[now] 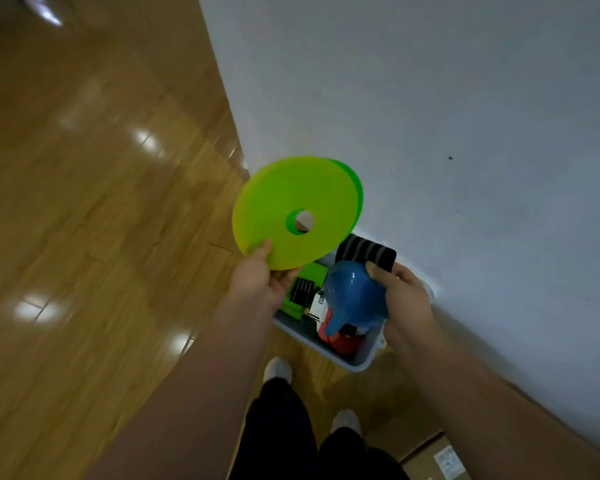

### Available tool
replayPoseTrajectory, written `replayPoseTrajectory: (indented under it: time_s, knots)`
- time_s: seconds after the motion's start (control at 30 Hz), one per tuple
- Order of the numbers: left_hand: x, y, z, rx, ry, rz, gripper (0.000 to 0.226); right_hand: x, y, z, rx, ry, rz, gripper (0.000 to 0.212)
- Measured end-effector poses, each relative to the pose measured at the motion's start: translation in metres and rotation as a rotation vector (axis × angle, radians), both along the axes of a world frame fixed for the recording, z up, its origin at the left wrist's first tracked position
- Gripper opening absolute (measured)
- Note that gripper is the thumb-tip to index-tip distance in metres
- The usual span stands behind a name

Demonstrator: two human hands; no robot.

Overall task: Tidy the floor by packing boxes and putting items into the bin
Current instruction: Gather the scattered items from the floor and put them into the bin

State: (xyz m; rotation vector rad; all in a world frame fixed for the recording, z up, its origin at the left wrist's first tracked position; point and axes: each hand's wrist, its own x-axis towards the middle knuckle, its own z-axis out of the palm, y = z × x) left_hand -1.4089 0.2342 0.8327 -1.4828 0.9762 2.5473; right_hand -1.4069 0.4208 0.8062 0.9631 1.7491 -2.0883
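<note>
Noted wall close beyond right hand, wood floor out past left hand. Saw bin below both hands, against wall, partly hidden by them and by held items. Inside, under left hand: green box with black ribbed part; under right hand: red item. Found carton on floor below right forearm; its white label too blurred to read. White tag in bin likewise unreadable.

Pinched yellow disc at near rim with left hand, thumb on top, fingers beneath; green disc stacked behind, offset toward wall. Faces tilted toward camera, centre holes nearly aligned. Gripped blue shell and black striped cloth together in right hand, fingers curled, above bin; dome side toward camera.
</note>
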Motion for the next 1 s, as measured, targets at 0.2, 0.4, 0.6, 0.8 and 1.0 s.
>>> replayPoseTrajectory:
  time_s: [0.2, 0.4, 0.6, 0.8, 1.0]
  knots:
    - [-0.092, -0.001, -0.073, -0.053, -0.084, -0.241, 0.043, -0.055, 0.002, -0.057, 0.088, -0.098, -0.174, 0.022]
    - [-0.14, 0.018, -0.177, -0.049, -0.217, -0.397, 0.041, -0.085, 0.01, -0.152, 0.145, -0.288, -0.315, 0.013]
    - [-0.149, 0.052, -0.354, 0.035, -0.45, -0.398, 0.05, -0.09, 0.026, -0.317, 0.144, -0.449, -0.365, 0.021]
    - [-0.135, 0.091, -0.515, 0.179, -0.57, -0.316, 0.039, -0.075, 0.029, -0.479, 0.167, -0.568, -0.349, 0.007]
    - [-0.138, 0.096, -0.543, 0.178, -0.544, -0.541, 0.023, -0.073, 0.039, -0.515, 0.148, -0.582, -0.326, 0.051]
